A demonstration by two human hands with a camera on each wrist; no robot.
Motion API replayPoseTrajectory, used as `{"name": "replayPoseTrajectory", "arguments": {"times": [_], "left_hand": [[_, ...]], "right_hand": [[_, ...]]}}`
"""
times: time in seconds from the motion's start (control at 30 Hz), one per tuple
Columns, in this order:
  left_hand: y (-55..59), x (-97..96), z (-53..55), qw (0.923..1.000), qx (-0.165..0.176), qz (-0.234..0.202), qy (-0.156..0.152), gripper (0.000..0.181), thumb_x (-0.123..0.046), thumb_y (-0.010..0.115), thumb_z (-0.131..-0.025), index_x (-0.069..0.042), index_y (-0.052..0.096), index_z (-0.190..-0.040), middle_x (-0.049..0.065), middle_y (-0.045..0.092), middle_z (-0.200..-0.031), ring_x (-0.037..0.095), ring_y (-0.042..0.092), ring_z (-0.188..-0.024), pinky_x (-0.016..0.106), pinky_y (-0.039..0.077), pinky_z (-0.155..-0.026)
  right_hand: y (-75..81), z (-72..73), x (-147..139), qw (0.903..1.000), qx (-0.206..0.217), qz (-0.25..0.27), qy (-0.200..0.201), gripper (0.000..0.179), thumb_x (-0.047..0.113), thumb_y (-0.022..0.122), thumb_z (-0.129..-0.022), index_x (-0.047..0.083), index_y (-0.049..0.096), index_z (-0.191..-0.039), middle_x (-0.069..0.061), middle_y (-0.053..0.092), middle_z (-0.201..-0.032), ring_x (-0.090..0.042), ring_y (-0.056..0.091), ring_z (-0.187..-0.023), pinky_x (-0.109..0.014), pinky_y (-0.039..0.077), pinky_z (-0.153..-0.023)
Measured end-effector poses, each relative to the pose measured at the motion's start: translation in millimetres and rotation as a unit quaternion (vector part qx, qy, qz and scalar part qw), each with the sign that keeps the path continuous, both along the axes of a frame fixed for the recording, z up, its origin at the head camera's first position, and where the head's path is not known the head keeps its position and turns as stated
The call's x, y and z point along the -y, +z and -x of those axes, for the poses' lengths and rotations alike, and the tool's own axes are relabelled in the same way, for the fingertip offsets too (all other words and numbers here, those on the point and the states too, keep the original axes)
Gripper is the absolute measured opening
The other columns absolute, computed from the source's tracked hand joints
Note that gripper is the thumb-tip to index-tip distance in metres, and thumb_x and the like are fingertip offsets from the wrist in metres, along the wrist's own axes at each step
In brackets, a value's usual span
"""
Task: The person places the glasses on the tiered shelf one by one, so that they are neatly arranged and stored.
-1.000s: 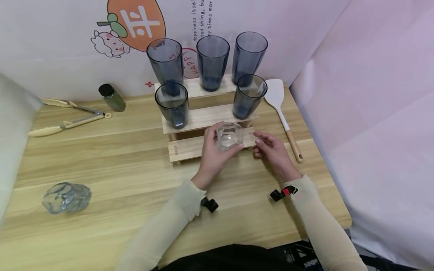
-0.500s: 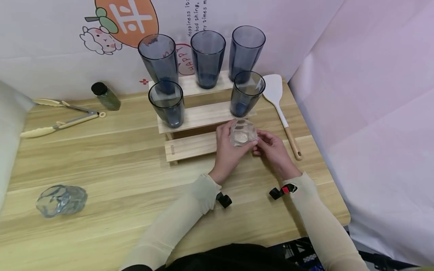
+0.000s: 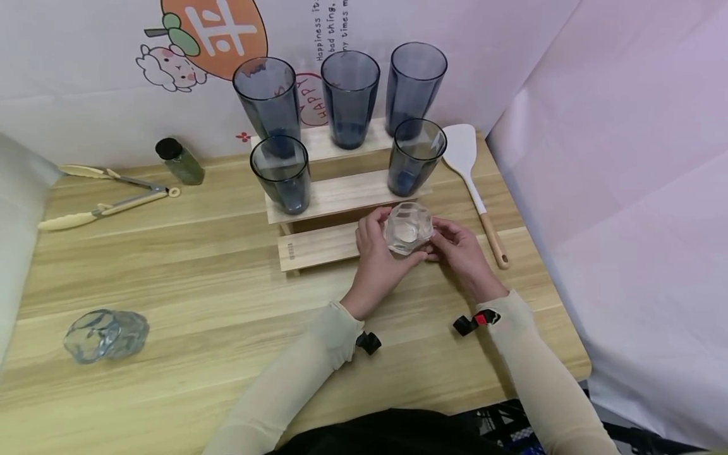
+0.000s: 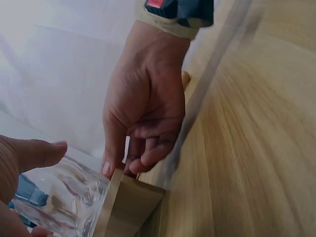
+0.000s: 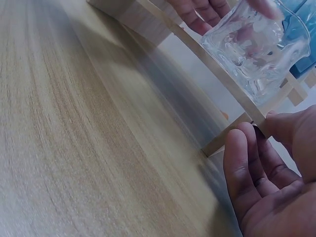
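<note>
A clear wavy glass point(image 3: 408, 229) stands upright on the right end of the lowest step of the wooden tiered rack point(image 3: 318, 248). My left hand point(image 3: 380, 262) is around its left and near sides, fingers spread, with the thumb point(image 4: 44, 152) apart from the glass in the left wrist view. Whether the other fingers touch it is unclear. My right hand point(image 3: 463, 256) pinches the right end of that step, thumb on the board and curled fingers point(image 5: 242, 158) below it. On the middle step stand two blue-grey tumblers point(image 3: 292, 183) point(image 3: 412, 167).
Several taller blue-grey glasses point(image 3: 348, 104) line the top step. Another clear glass point(image 3: 108, 336) lies on its side at left. Tongs point(image 3: 122, 203), a black-capped jar point(image 3: 184, 165) and a white spatula point(image 3: 463, 155) lie around the rack.
My left hand has carried the clear glass rightward along the lowest step, and its thumb has since come away from the glass. The right hand stays at the step's end.
</note>
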State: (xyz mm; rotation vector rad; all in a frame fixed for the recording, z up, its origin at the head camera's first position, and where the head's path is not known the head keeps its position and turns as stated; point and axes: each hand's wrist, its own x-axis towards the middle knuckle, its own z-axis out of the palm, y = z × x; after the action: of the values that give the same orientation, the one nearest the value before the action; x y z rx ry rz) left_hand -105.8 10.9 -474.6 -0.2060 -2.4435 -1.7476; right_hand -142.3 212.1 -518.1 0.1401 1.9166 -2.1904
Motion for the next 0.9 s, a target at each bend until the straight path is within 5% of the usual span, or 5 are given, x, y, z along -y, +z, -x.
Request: {"name": "replayPoseTrajectory", "arguments": {"times": [0.17,0.57,0.73,0.9], "left_hand": [[-2.9,1.4,3.6,0.9999,-0.005,-0.012,-0.002,0.086,-0.019,0.092,-0.077,-0.013,0.033,-0.14,0.007,0.038,-0.131,0.028,0.043,-0.117,0.034,0.041,-0.097],[-1.6,-5.2,14.5,0.9993,-0.001,-0.038,0.006,0.075,-0.018,0.089,-0.08,-0.006,0.036,-0.131,0.012,0.041,-0.13,0.03,0.044,-0.122,0.04,0.04,-0.105],[-1.1,4.0,10.7,0.9982,-0.01,-0.059,-0.011,0.075,-0.022,0.087,-0.083,-0.008,0.036,-0.135,0.01,0.04,-0.132,0.029,0.044,-0.123,0.042,0.04,-0.106],[-0.3,33.9,-4.8,0.995,-0.045,-0.081,-0.035,0.067,-0.019,0.082,-0.089,-0.004,0.039,-0.138,0.015,0.042,-0.133,0.034,0.044,-0.124,0.044,0.041,-0.106]], "right_hand": [[-1.1,0.1,-1,0.9997,0.01,0.024,0.0,0.03,0.006,0.065,-0.099,0.006,0.064,-0.129,-0.009,0.067,-0.103,-0.018,0.067,-0.075,-0.03,0.059,-0.067],[1.6,1.5,-1,0.9995,0.015,0.026,0.008,0.029,0.009,0.065,-0.1,0.005,0.064,-0.129,-0.011,0.068,-0.102,-0.019,0.069,-0.077,-0.031,0.06,-0.067],[2.5,1.3,-2,0.9997,0.013,0.016,0.011,0.031,0.01,0.066,-0.1,0.005,0.064,-0.13,-0.011,0.068,-0.102,-0.02,0.069,-0.078,-0.031,0.06,-0.068],[1.2,0.3,-4,0.9998,0.012,0.013,0.013,0.032,0.011,0.066,-0.1,0.005,0.064,-0.13,-0.012,0.068,-0.101,-0.02,0.069,-0.078,-0.031,0.06,-0.068]]}}
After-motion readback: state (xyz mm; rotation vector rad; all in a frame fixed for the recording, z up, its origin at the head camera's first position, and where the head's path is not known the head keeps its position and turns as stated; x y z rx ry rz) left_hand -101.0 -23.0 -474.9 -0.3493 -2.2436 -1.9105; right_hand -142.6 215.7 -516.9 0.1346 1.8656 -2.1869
